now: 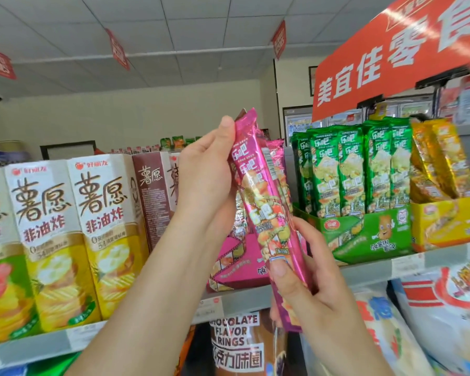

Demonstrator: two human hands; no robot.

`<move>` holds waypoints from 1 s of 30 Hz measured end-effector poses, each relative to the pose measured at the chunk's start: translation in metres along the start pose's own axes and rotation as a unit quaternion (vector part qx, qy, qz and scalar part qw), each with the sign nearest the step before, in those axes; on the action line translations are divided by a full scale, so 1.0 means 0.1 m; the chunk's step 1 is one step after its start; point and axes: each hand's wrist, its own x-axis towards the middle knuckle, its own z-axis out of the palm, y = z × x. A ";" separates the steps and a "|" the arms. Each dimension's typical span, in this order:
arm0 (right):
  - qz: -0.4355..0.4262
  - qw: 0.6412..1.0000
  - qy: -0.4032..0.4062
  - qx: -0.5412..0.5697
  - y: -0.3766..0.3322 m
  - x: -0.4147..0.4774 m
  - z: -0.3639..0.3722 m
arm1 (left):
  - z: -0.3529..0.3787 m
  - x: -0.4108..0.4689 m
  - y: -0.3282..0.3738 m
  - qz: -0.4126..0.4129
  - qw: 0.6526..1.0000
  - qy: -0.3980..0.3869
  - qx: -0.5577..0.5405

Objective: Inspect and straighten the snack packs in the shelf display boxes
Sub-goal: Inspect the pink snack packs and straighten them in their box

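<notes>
I hold a long pink snack pack (266, 202) upright in front of the top shelf. My left hand (206, 172) grips its upper part, thumb near the top seal. My right hand (310, 280) grips its lower end, thumb pressed on the front. Behind the pack stands the pink display box (236, 264), with another pink pack (277, 150) showing just right of the held one. To the right, a green display box (364, 234) is filled with upright green packs (347, 164), and a yellow display box (445, 221) holds gold packs (440, 161) that lean left.
Tall yellow and brown chip cartons (101, 234) line the shelf at left. The shelf edge (377, 270) carries price tags. Below it are a chocolate flavor rings bag (234, 337) and large white bags (445, 310). An orange sign (391, 58) hangs overhead at right.
</notes>
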 end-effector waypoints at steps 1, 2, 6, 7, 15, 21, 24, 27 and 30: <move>0.002 1.000 0.014 -0.005 -0.01 -0.01 0.00 | 0.02 -0.01 0.01 -0.007 1.000 -0.002 -0.008; -0.005 0.999 0.033 -0.024 0.00 -0.02 -0.01 | 0.04 -0.03 0.01 -0.016 1.000 -0.005 -0.019; -0.073 0.974 0.132 -0.168 0.01 -0.05 0.00 | 0.15 -0.17 -0.01 -0.024 0.999 -0.034 0.008; -0.092 0.960 0.156 -0.213 0.02 -0.07 0.00 | 0.18 -0.22 -0.03 -0.017 0.999 -0.031 0.032; -0.090 0.979 0.123 -0.139 -0.02 -0.25 -0.15 | 0.32 -0.43 -0.09 0.035 0.997 0.061 -0.019; 0.012 0.999 0.041 0.017 0.01 -0.43 -0.45 | 0.51 -0.55 -0.19 -0.001 0.996 0.065 -0.061; 0.018 0.998 0.061 0.001 0.02 -0.53 -0.63 | 0.63 -0.67 -0.30 -0.013 0.996 0.080 -0.044; 0.030 0.998 0.058 0.016 0.03 -0.65 -0.78 | 0.73 -0.88 -0.47 -0.017 0.998 0.051 0.009; 0.034 0.998 0.042 0.030 0.02 -0.78 -0.87 | 0.80 -1.10 -0.57 -0.023 0.998 0.057 0.009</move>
